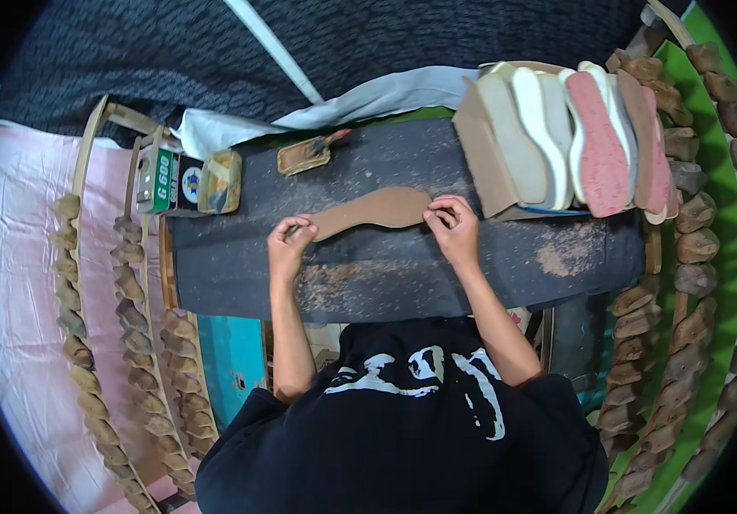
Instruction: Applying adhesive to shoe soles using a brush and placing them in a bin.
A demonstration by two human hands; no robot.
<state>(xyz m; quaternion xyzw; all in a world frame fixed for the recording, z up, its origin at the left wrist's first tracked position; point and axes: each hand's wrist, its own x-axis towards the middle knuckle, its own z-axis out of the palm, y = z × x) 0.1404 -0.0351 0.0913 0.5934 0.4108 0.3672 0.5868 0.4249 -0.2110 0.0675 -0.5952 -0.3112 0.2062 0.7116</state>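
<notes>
One desk [240,283], dark-topped and dusted with brown crumbs, spread across the middle of the frame in front of me. Down the left of the frame ran three rows of brown blocky pieces [134,343], and down the right I counted at least three rows of similar lumps [696,244], too overlapped for me to number the pieces. One cardboard box [480,158] stood at the upper right of the frame, packed with upright insoles [596,141] in white, grey, brown and pink; they hid one another, so I had no sure count.

The one brown sole [368,212] was near the centre of the frame, directly between my two grips. Its long axis ran left to right, rising slightly toward the right, with the narrower end at the left. My left grip [291,244] pinched that narrower end, and my right grip [452,224] pinched the broader one by its edge, so neither was the nearer. Whether its underside touched the desk, I could not tell.

At the upper left of the frame stood one green-and-white container [164,182] and, just beside it, one smaller yellowish container [221,182]. Above the sole, in the upper middle of the frame, lay one shallow tray [291,166], with one brush [334,137] resting in it
</notes>
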